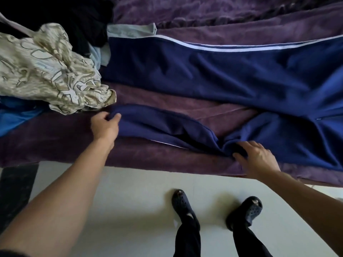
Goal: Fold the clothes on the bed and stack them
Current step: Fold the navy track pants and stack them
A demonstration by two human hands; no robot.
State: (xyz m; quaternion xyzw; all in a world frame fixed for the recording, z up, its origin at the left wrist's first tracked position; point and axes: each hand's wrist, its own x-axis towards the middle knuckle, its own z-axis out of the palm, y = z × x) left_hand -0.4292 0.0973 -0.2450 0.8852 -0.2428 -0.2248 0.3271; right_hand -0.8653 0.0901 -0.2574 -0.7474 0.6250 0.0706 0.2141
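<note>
Navy trousers (222, 71), long axis left-to-right across the bed (55, 145), mid-frame: left hand (104, 125) pinches near leg's cuff at centre-left, right hand (256, 156) spread over bunched crotch fabric, grip unclear.

The navy trousers (222, 75) run off the right edge, patterned cloth (46, 71) off the left.

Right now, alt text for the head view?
Two hands handle navy track pants spread on a purple bed cover: the left hand grips the near leg's end, the right hand grips bunched fabric by the crotch. A crumpled patterned garment lies to the left.
</note>
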